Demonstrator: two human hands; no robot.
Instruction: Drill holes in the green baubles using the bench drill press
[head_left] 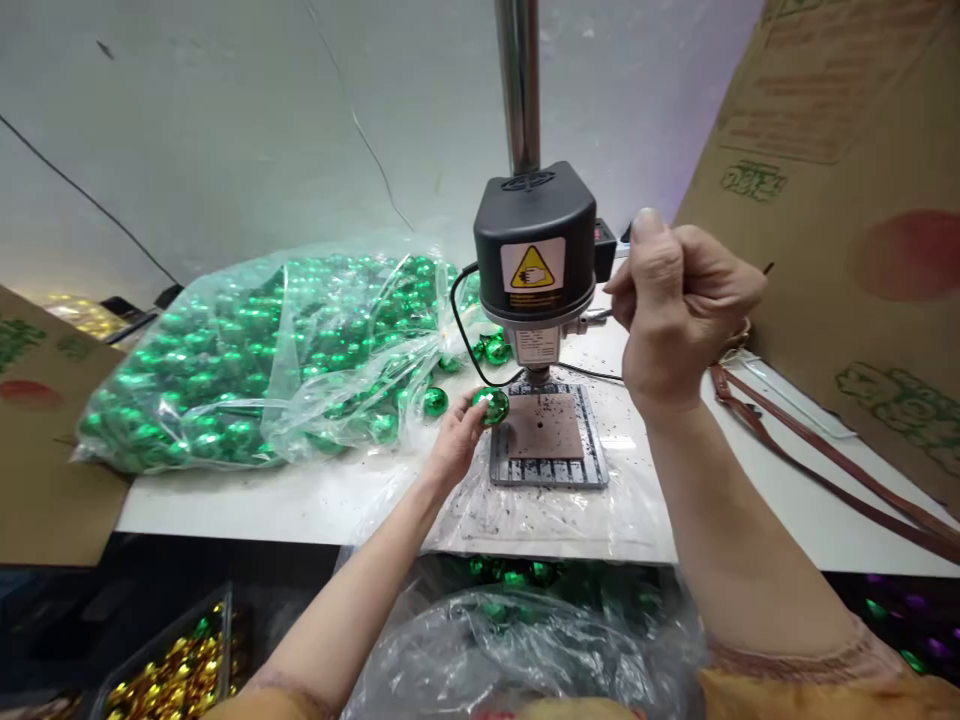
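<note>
Apparently light, green ball (493, 408) sits in left hand's (459, 432) fingertips, by left edge of drill's (535, 225) base plate (500, 470). Shell looks stiff, slick, likely thin; hard squeeze might crack it. Best held round sides, fingers spread. Right hand (667, 310) clenched round handle (598, 317), gripped part hidden. Ball's far side covered; whether it touches plate, cannot tell. Drill's tip hard to make out. Lower bag (525, 650) cut off by bottom edge.

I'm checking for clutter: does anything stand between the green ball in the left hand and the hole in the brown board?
Nothing visible blocks it. The left hand holds the green ball beside the left edge of the brown board, where only dark crumbs lie scattered.
</note>
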